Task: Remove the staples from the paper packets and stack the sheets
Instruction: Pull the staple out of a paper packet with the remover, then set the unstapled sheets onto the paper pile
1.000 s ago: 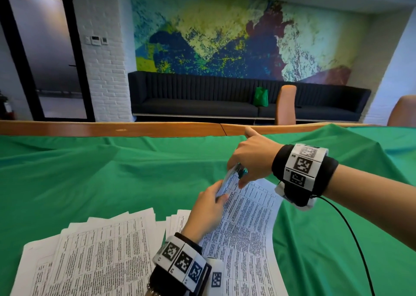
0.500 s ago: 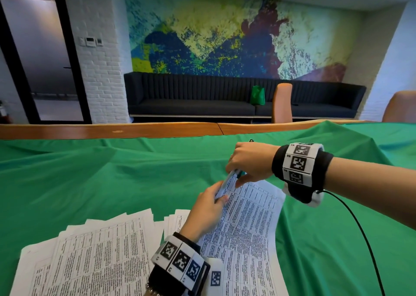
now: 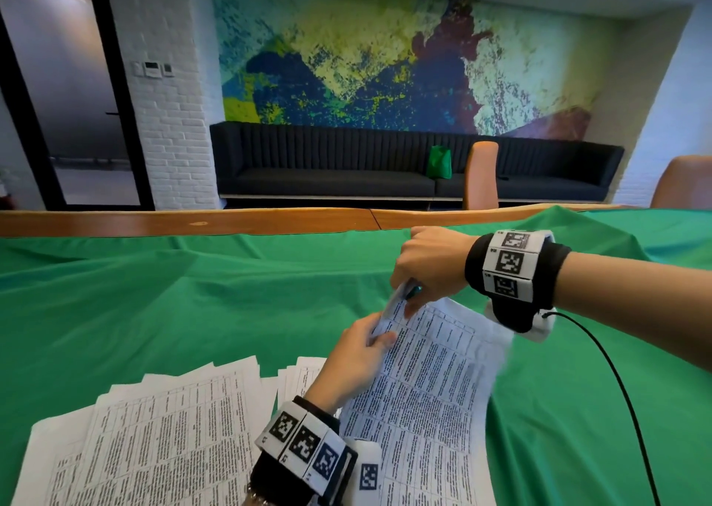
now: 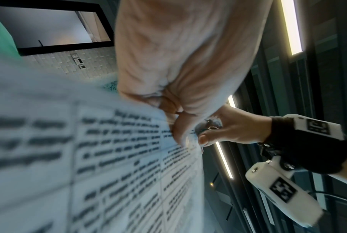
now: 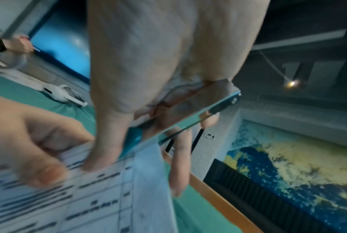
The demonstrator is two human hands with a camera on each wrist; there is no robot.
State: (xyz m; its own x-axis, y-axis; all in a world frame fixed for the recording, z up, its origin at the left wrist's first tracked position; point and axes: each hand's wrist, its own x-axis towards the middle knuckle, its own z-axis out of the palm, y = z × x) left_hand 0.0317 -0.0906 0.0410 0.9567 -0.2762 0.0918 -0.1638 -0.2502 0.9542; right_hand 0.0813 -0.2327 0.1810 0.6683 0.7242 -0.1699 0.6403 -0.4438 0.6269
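Two spreads of loose printed sheets (image 3: 154,440) lie nearest on the green cloth (image 3: 154,293), fanned, apparently already freed. Beyond them, one paper packet (image 3: 431,382) rises from the cloth toward its far corner. Left hand (image 3: 358,355) pinches that raised corner between thumb and curled fingers, likely to steady it against the pull. Right hand (image 3: 431,266), farther, knuckles up and wrist cocked, fingers curled round a teal-and-metal staple remover (image 5: 180,119) set at the corner's edge; the staple itself cannot be made out.

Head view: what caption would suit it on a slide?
Left hand pinches a paper packet's corner while right hand works a teal staple remover there.
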